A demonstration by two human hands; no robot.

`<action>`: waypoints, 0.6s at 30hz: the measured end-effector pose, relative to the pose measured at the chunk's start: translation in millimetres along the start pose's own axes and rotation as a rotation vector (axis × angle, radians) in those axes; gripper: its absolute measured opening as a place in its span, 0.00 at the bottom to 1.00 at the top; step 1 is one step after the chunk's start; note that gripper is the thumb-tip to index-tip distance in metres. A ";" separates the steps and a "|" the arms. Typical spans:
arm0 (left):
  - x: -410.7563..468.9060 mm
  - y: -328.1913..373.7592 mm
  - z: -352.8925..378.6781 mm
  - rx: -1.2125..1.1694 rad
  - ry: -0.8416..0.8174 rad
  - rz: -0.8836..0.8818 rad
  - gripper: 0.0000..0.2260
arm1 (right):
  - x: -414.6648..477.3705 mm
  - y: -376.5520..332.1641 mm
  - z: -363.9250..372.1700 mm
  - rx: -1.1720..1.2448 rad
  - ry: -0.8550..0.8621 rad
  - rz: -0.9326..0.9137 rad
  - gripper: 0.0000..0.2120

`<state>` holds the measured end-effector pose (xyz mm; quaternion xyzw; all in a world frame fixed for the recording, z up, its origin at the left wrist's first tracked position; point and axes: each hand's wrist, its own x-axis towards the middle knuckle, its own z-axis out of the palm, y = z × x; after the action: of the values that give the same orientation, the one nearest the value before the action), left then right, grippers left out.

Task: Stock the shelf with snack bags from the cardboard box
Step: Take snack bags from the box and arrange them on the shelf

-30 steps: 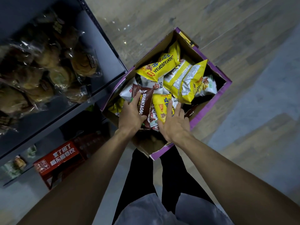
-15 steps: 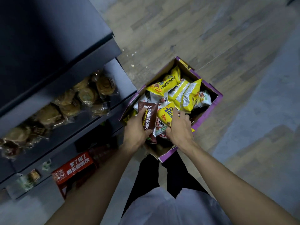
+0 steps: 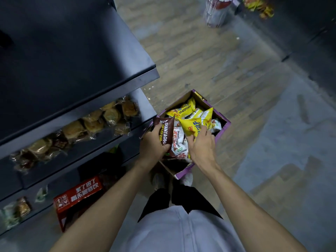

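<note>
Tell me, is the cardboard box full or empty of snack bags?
Fairly full: yellow and white snack bags are piled inside the cardboard box. The left hand grips a brown bag, the right hand a yellow bag.

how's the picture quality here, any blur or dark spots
Head view: print on the brown bag in the left hand reads sharp; the yellow bag in the right hand is softer; the pastries on the shelf sit dim, and the lower left corner smears.

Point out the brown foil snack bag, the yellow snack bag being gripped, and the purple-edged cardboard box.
brown foil snack bag (image 3: 168, 128): head view, middle of its printed face.
yellow snack bag (image 3: 192, 127): head view, middle of its front.
purple-edged cardboard box (image 3: 223, 130): head view, its purple right-hand wall.
</note>
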<state>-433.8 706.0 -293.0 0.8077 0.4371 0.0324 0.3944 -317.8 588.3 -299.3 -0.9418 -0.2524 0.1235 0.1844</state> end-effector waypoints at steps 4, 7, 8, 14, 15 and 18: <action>-25.3 5.6 -11.2 0.047 0.050 -0.022 0.34 | -10.2 -0.9 -16.6 0.042 -0.027 -0.048 0.23; -48.9 10.9 -16.0 0.122 0.095 -0.035 0.36 | -22.7 0.5 -28.7 0.102 0.016 -0.099 0.23; -57.7 13.8 -17.8 0.138 0.115 -0.038 0.38 | -28.0 1.1 -33.6 0.126 0.044 -0.126 0.24; -109.9 27.5 -36.9 0.081 0.267 -0.032 0.33 | -59.0 2.7 -63.2 0.264 0.111 -0.317 0.31; -118.3 29.5 -41.0 0.088 0.291 -0.030 0.33 | -63.9 1.9 -67.0 0.266 0.108 -0.348 0.30; -140.5 32.3 -58.3 0.125 0.393 -0.056 0.34 | -77.7 -8.5 -74.8 0.250 0.062 -0.446 0.28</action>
<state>-521.5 628.8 -190.3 0.7964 0.5289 0.1511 0.2513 -362.4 533.3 -217.6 -0.8361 -0.4308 0.0813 0.3296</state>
